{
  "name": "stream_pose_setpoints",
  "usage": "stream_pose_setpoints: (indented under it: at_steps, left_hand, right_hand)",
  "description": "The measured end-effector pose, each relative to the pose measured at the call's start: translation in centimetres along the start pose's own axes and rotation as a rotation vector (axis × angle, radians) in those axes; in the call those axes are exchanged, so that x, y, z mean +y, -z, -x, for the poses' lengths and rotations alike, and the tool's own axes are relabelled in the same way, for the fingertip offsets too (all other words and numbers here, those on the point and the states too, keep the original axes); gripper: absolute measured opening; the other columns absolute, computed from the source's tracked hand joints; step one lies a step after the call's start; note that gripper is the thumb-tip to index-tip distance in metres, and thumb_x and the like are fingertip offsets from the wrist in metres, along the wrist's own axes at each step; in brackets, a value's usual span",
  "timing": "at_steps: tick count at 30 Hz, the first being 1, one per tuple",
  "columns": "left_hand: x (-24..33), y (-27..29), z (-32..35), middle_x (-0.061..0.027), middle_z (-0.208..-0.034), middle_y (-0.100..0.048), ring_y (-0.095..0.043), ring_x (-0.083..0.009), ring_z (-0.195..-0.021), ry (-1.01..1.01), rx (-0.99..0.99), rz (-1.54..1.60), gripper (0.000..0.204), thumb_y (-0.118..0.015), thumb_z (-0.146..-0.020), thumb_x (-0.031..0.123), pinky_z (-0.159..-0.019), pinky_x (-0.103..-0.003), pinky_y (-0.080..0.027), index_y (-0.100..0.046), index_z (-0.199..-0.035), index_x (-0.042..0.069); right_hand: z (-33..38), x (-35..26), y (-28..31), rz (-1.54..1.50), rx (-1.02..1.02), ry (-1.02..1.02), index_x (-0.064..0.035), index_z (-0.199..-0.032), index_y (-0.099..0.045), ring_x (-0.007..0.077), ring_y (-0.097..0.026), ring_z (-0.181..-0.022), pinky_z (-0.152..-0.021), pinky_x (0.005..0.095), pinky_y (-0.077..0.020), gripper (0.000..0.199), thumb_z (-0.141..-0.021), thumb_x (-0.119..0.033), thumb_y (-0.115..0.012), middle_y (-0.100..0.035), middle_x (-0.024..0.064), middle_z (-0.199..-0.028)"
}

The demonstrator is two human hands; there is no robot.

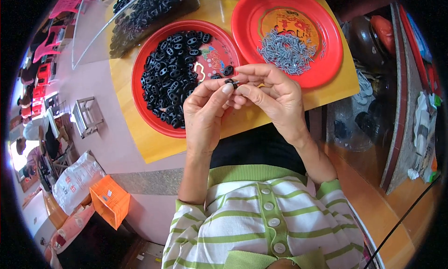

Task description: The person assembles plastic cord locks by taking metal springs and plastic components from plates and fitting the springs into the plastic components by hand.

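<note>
Both of my hands meet over the right rim of a red tray [138, 101]. A small black two-holed plastic piece [229, 81] is pinched between the thumb and fingers of my left hand [205, 106]. A tiny metal screw [236, 83] sticks out from its right side. My right hand [277, 96] has its thumb and fingertips at that screw, closed around it, though the fingers partly hide the contact. Many black plastic pieces [163, 78] like it fill the left of the tray, and a loose black piece [228, 70] lies just beyond my fingertips.
A red plate [326, 50] with a heap of grey screws [284, 52] stands at the right on the yellow table [154, 148]. Behind the tray is a clear bin [186, 8] of black pieces. A metal stool [86, 117] and orange basket [109, 201] are at the left.
</note>
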State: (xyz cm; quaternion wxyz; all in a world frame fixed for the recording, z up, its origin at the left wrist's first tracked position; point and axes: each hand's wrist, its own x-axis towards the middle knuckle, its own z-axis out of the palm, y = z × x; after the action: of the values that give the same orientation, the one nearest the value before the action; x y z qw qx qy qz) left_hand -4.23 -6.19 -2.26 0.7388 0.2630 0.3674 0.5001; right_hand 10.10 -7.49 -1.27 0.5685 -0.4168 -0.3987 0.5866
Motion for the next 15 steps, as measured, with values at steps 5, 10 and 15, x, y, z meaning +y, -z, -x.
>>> stream_pose_setpoints:
  at_steps: [5,10,15]
  left_hand:
    - [0.4,-0.1,0.0,-0.0135,-0.084,-0.065,-0.064,-0.0173,-0.073,0.020,0.002,0.003,0.011,-0.055,-0.087,0.003,-0.066,-0.025,-0.052,-0.058,-0.094,-0.005]
    - [0.2,0.1,-0.2,-0.0128,-0.084,-0.065,-0.064,-0.0155,-0.073,-0.035,0.018,-0.085,0.013,-0.056,-0.087,0.003,-0.067,-0.024,-0.052,-0.060,-0.095,-0.006]
    - [-0.2,-0.4,-0.4,-0.0115,-0.083,-0.065,-0.063,-0.0142,-0.072,-0.061,0.067,-0.113,0.012,-0.057,-0.086,0.001,-0.065,-0.023,-0.052,-0.060,-0.094,-0.006]
  right_hand:
    - [-0.8,0.3,0.7,0.169,-0.063,0.099,0.0010,-0.095,-0.056,0.0078,-0.061,-0.069,-0.063,0.0214,-0.0500,0.009,-0.087,-0.002,-0.055,-0.062,0.0040,-0.075]
    - [-1.2,0.4,0.3,0.306,-0.044,0.182,0.0009,-0.092,-0.055,0.0083,-0.061,-0.066,-0.059,0.0218,-0.0499,0.006,-0.087,-0.003,-0.055,-0.061,0.0040,-0.072]
    - [-1.1,1.4,-0.1,0.317,0.042,0.156,0.0008,-0.091,-0.055,0.0075,-0.060,-0.065,-0.057,0.0222,-0.0493,0.005,-0.087,-0.003,-0.056,-0.061,0.0034,-0.071]
